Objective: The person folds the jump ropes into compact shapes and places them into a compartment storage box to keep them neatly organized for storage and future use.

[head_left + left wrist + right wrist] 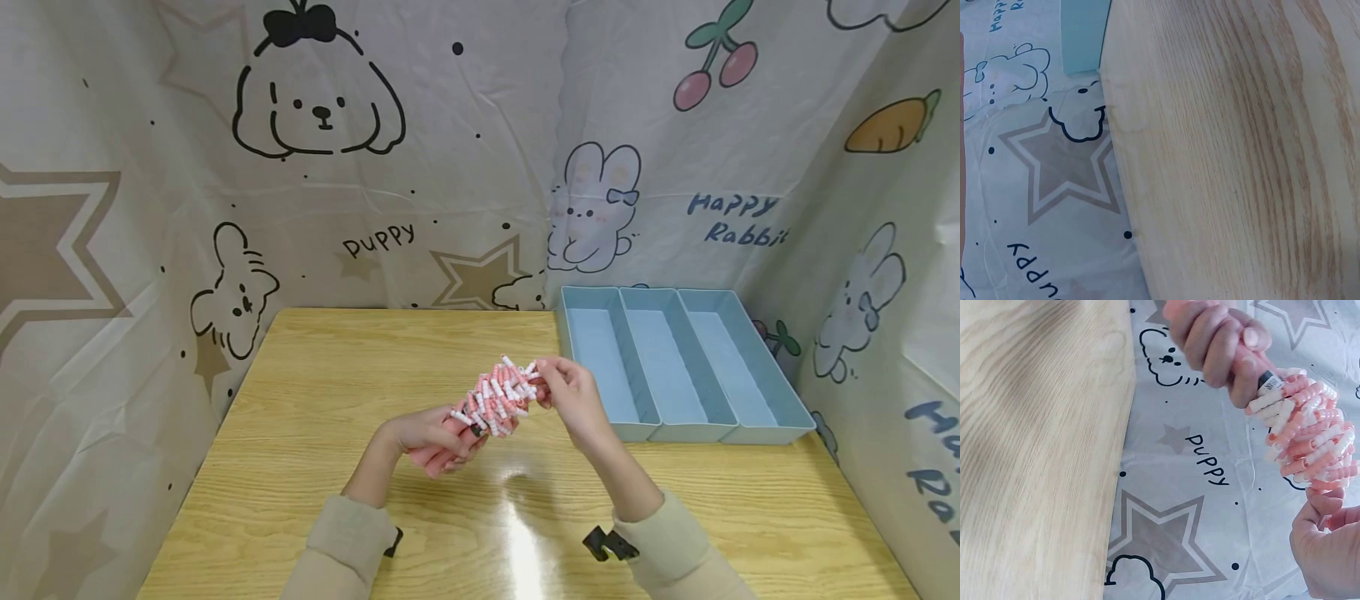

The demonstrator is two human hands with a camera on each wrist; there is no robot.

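Observation:
A brush-like thing (495, 400) with a smooth pink handle and a head of pink and white ribbed tubes is held above the table. My left hand (431, 435) grips its handle, fingers wrapped round it. At the opposite end, my right hand (573, 400) pinches the tip of the tufted head between thumb and fingers. The right wrist view shows the left hand (1216, 350) around the handle, a dark label (1269, 382) at the neck and the right hand (1329, 540) at the tip. Neither the brush-like thing nor its grip shows in the left wrist view.
A light blue tray (651, 433) with three long compartments stands at the table's back right. The wooden table (315, 383) reaches back to a printed cloth (450, 183) hanging behind and at both sides.

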